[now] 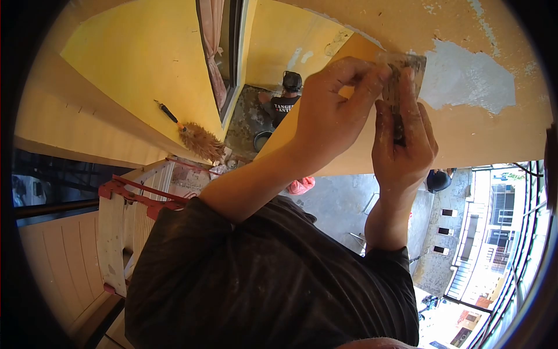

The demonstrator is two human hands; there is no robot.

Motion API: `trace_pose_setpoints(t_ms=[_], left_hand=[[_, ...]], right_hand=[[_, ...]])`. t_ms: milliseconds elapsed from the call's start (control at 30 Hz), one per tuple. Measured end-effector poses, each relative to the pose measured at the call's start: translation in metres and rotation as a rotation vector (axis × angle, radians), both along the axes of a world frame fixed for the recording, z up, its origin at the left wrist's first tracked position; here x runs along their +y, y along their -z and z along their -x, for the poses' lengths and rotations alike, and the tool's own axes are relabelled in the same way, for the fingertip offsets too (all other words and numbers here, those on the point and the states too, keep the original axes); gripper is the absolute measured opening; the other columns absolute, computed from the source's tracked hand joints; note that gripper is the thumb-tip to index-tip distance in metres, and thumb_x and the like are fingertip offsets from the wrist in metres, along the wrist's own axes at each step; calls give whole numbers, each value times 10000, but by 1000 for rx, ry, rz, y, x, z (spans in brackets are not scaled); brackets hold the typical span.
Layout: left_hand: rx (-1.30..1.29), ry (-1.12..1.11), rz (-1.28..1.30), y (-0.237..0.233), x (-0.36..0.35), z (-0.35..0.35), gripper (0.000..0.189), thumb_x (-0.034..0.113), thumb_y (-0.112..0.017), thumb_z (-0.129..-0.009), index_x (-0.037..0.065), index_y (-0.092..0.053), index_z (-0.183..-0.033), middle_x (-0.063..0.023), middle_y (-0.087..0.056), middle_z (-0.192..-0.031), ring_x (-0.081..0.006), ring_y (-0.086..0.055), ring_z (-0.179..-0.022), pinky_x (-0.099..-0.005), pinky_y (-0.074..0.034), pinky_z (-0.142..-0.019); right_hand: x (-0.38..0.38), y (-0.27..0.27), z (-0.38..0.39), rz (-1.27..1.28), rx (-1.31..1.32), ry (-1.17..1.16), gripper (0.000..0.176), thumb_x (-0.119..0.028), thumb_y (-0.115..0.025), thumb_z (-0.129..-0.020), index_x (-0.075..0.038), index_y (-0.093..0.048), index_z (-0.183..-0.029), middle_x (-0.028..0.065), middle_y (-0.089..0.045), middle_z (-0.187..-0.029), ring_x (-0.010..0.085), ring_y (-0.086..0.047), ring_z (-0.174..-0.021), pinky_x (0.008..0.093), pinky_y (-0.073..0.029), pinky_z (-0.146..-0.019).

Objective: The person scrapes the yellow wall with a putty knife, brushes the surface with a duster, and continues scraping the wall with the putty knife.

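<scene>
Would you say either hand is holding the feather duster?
No; the feather duster lies apart while the left hand and right hand grip the scraper.

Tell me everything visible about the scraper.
The scraper is a flat, wide metal blade, dull and smeared with pale dust, on a dark handle. It points up in the picture, blade against the yellow wall beside a bare grey patch. The right hand wraps the handle; the left hand pinches the blade's edge.

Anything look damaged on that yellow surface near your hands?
Yes. Right beside the scraper, gripped by the left hand and right hand, a ragged grey patch shows where the yellow paint is gone. Smaller bare flecks sit further along.
</scene>
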State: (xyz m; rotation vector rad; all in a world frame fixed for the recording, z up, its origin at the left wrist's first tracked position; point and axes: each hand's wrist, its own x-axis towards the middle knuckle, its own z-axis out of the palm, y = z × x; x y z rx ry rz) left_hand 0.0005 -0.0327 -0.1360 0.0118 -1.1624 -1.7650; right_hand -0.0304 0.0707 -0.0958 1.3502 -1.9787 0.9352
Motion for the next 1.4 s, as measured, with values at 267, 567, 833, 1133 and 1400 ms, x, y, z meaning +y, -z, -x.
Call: trace_pose_setpoints(t_ms=[267, 567, 833, 1133, 1400], left_hand=[[-45, -5, 73, -1, -3, -2, 223, 202, -641, -895, -18, -667, -867, -83, -667, -734, -114, -620, -684, -250, -480, -599], [-93, 47, 50, -5, -1, -7, 221, 192, -660, -898, -29, -673, -907, -3, -629, -745, -31, -518, -697, -193, -414, -617], [-37, 71, 45, -5, -2, -4, 223, 193, -648, -907, -27, -677, -930, -3, -636, -752, -31, -528, -697, -198, -421, -624], [-81, 85, 48, -11, 1, -9, 222, 190, -644, -906, -27, -681, -939, 1, -638, -730, -31, -529, -687, -199, -427, -616], [-82, 72, 30, -6, 1, -4, 219, 179, -646, -904, -38, -675, -901, -1, -636, -730, -22, -525, -685, -191, -417, -597]], right_hand=[[-2, -2, -1, 58, 41, -20, 500, 90, -664, -767, -46, -595, -1243, 93, -515, -686, 157, -474, -542, 272, -406, -495], [0, -1, -4, 52, 4, 10, 478, 82, -666, -771, -44, -604, -1227, 94, -513, -684, 148, -466, -532, 265, -407, -494], [5, -9, -8, -61, -57, 63, 462, 82, -620, -820, 15, -550, -1271, 179, -674, -997, 180, -658, -858, 267, -508, -677], [5, -5, -3, -22, -7, 11, 458, 84, -605, -833, -1, -550, -1280, 167, -675, -984, 143, -639, -814, 249, -496, -643], [6, -1, 0, -6, 20, 0, 458, 79, -616, -826, 0, -556, -1273, 155, -680, -949, 124, -636, -781, 226, -481, -598]])
